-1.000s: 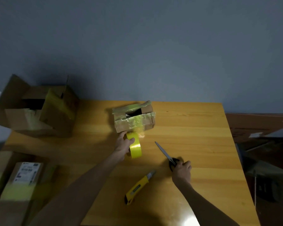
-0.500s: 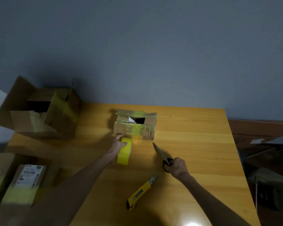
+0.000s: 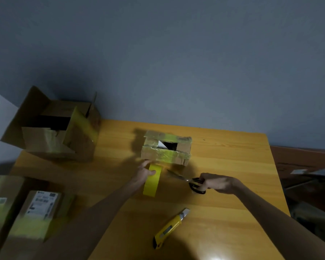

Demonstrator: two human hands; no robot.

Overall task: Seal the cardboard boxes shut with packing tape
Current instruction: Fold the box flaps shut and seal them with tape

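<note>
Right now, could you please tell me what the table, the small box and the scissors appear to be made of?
Table: wood, judging by the grain lines, with a glossy varnish that reflects glare. Small box: matte brown cardboard, banded with shiny yellowish tape. Scissors: bare metal blades with a greyish gleam; black handles, probably plastic.
</note>
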